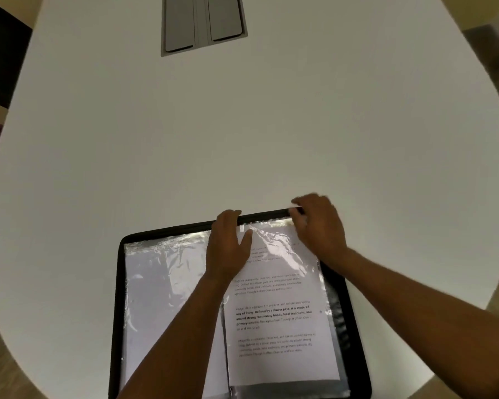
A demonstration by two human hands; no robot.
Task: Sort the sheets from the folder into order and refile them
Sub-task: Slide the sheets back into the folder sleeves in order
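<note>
Lying open at the near edge of a white rounded table, a black-edged display folder with clear plastic sleeves fills the lower middle of the view. Its right-hand page shows a white printed sheet carrying several short paragraphs of text, one of them in bold, seen through a crinkled transparent sleeve that catches the light near its top. The left-hand page is another shiny sleeve with pale paper behind it and no readable print.

The left hand rests near the folder's spine at the top of the printed sheet, fingers mostly straight and reaching onto the black upper border, thumb spread to the right over the sleeve. The right hand is at the upper right corner of the same page, fingers curled over the top edge where sleeve and folder border meet; it appears to pinch the sleeve's top edge, though blur hides the exact grip.

Farther up the table, well apart from the folder, a grey rectangular hatch with two flaps is set flush into the surface.
</note>
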